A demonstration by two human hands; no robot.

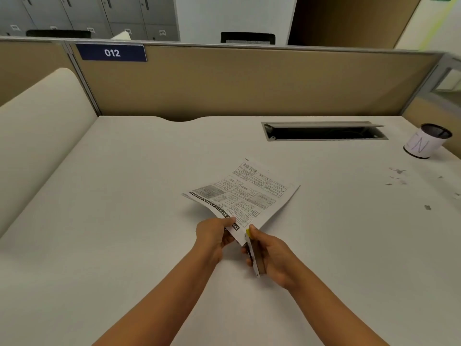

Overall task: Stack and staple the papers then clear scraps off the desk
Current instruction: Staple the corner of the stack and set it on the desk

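A small stack of printed papers (245, 193) is held just above the white desk (124, 196) at its middle. My left hand (214, 234) pinches the stack at its near corner. My right hand (273, 257) grips a slim stapler (254, 255) with a yellow tip, its jaw set on that same corner beside my left thumb. Several small grey paper scraps (399, 176) lie scattered on the desk at the far right.
A mesh pen cup (424, 143) wrapped in white paper stands at the back right. An open cable tray slot (324, 132) is cut into the desk behind the papers. A tan partition (237, 81) with a "012" label closes the back.
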